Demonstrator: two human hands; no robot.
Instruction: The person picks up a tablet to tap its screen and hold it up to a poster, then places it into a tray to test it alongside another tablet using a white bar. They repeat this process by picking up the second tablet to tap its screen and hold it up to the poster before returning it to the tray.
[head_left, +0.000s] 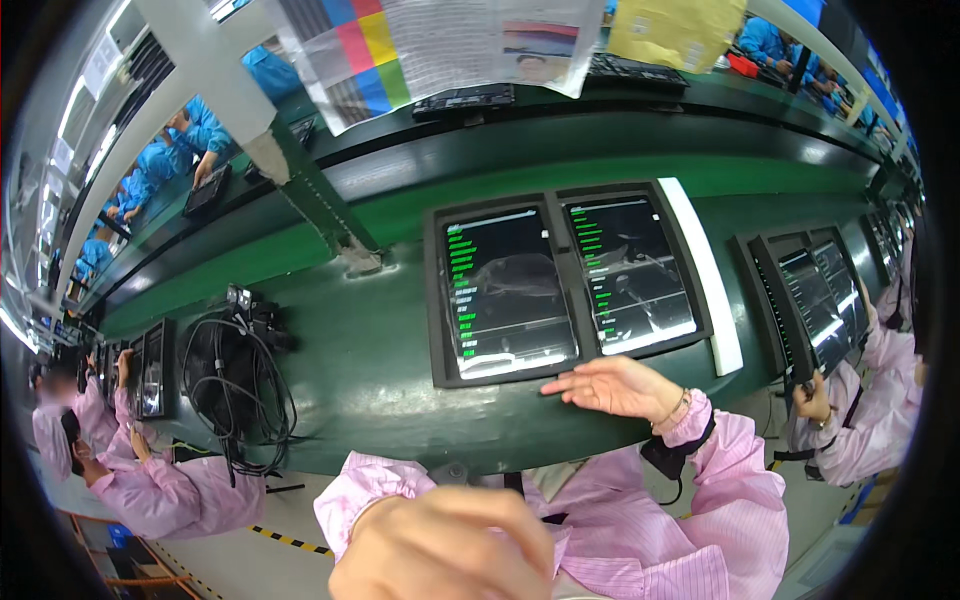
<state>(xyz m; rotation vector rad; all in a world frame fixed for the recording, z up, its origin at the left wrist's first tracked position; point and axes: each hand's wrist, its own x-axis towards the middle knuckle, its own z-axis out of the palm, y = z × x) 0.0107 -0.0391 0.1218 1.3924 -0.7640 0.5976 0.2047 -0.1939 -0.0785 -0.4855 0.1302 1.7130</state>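
Observation:
Two tablet-like screens, the left screen point(510, 285) and the right screen point(630, 265), lie side by side in a black frame tray point(437, 300) on the green bench. Both are lit, with rows of green and white text on black. By the tray's near edge is my right hand point(620, 388), palm turned up, fingers stretched out and holding nothing. My left hand point(450, 545) is raised close to the camera above my lap, blurred, with bent knuckles. Its fingertips are hidden. A black band circles my right sleeve cuff.
A white strip point(705, 280) lies along the tray's right side. Left on the bench is a tangle of black cables point(230, 380). A green post point(325, 215) rises behind, and printed sheets point(440, 50) hang above. Co-workers in pink sit on both sides; the right one handles another tray point(810, 290).

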